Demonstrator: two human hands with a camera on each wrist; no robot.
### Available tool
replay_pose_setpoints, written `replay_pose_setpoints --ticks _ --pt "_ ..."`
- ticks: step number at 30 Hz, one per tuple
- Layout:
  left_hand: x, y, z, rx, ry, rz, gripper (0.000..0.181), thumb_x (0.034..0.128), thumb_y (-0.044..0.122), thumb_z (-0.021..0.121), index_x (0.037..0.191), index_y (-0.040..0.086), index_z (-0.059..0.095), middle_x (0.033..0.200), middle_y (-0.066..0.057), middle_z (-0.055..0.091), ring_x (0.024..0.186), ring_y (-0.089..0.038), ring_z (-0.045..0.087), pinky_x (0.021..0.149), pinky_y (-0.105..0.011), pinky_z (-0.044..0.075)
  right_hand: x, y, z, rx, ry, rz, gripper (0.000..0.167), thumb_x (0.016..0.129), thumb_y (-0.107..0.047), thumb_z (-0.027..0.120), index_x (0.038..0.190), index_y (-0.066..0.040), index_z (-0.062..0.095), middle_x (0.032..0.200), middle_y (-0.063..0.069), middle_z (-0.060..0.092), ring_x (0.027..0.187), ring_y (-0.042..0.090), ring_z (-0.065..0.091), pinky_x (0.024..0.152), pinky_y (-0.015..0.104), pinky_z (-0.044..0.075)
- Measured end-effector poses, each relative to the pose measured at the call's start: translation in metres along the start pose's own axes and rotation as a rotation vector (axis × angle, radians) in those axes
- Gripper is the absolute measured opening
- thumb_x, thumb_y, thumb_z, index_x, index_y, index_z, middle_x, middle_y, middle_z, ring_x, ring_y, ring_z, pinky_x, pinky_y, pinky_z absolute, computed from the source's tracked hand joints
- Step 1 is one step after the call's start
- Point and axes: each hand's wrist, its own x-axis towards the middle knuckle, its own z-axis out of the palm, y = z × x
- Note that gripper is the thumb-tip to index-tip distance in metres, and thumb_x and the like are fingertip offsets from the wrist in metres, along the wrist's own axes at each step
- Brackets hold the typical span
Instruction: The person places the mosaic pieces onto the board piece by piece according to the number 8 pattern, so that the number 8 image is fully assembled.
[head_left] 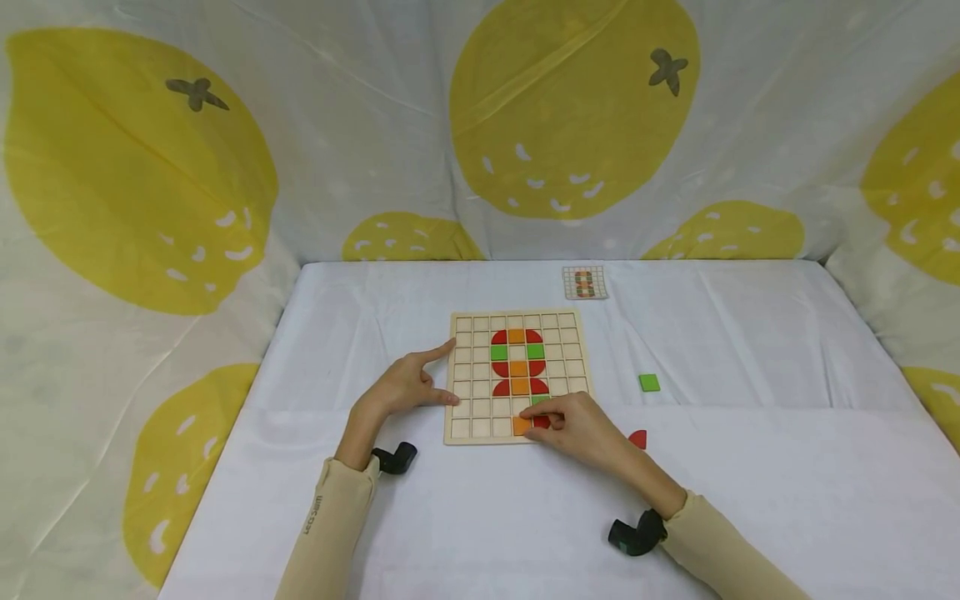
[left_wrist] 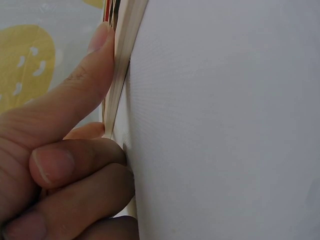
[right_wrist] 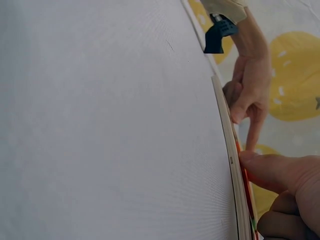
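Observation:
A square wooden grid board lies on the white cloth, with red, orange and green tiles in its cells. My left hand steadies its left edge, the index finger and thumb stretched out against the rim. In the left wrist view the thumb presses that rim while the other fingers curl beneath. At the bottom row, my right hand pinches an orange square tile between thumb and index finger. A red tile and a green tile are partly covered by this hand.
A small pattern card lies behind the board. To its right are a loose green square tile and a red rounded tile, the latter partly behind the right wrist. A lemon-printed cloth hangs at the back and sides.

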Motion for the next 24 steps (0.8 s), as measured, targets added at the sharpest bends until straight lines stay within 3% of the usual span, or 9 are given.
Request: replay_pose_setpoints --ticks 16,20,24 --pt "0.0 0.001 0.0 0.003 0.002 -0.01 0.106 0.0772 0.036 0.092 0.163 0.034 0.03 0.057 0.005 0.037 0.053 -0.01 0.033 0.057 -0.027 0.031 -0.004 0.003 -0.005 0.008 0.016 0.037 0.02 0.086 -0.022 0.086 0.105 -0.017 0.084 0.055 -0.01 0.03 0.053 0.003 0.026 0.053 0.02 0.02" --pt "0.0 0.0 0.001 0.012 0.005 -0.006 0.106 0.0777 0.036 0.092 0.163 0.034 0.029 0.058 0.005 0.037 0.053 -0.01 0.033 0.058 -0.027 0.032 -0.007 0.006 -0.014 0.02 0.021 0.055 0.021 0.086 -0.024 0.086 0.105 -0.018 0.083 0.057 -0.009 0.027 0.055 0.004 0.026 0.055 0.02 0.022" --pt "0.0 0.0 0.001 0.02 0.004 -0.008 0.106 0.0774 0.037 0.092 0.163 0.035 0.029 0.058 0.005 0.037 0.054 -0.01 0.033 0.058 -0.027 0.031 -0.015 0.014 -0.032 -0.007 0.08 0.073 0.021 0.086 -0.022 0.085 0.106 -0.016 0.083 0.059 -0.009 0.027 0.056 0.003 0.027 0.054 0.021 0.024"
